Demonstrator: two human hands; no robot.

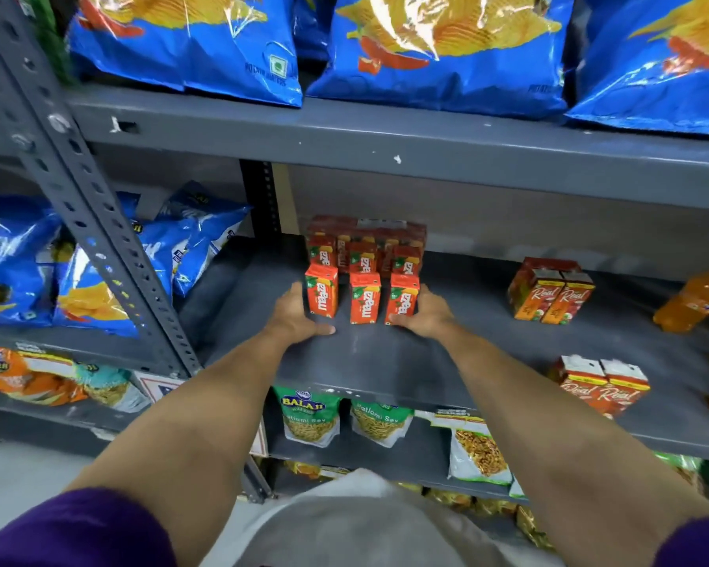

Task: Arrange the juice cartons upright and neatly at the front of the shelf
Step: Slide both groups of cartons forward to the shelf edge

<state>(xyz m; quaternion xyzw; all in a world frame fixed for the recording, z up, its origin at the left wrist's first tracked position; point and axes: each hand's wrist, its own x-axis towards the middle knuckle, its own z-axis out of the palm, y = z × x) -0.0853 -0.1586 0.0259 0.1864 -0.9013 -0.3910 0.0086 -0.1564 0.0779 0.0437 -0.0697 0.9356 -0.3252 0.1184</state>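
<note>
Three red-orange Maaza juice cartons stand upright in a row on the grey shelf (pixel 369 362): left carton (pixel 322 290), middle carton (pixel 364 297), right carton (pixel 402 298). More cartons (pixel 365 247) are packed behind them toward the shelf's back. My left hand (pixel 297 317) presses against the left carton's outer side, thumb lying on the shelf in front. My right hand (pixel 424 313) cups the right carton's outer side, thumb at its base. Both hands bracket the row between them.
Real juice cartons stand at the right back (pixel 551 296) and right front (pixel 602 386). Orange drink bottles (pixel 692 300) lie at the far right. Blue chip bags (pixel 439 47) fill the shelf above. A slotted upright post (pixel 95 239) rises on the left. Snack packs (pixel 310 415) hang below.
</note>
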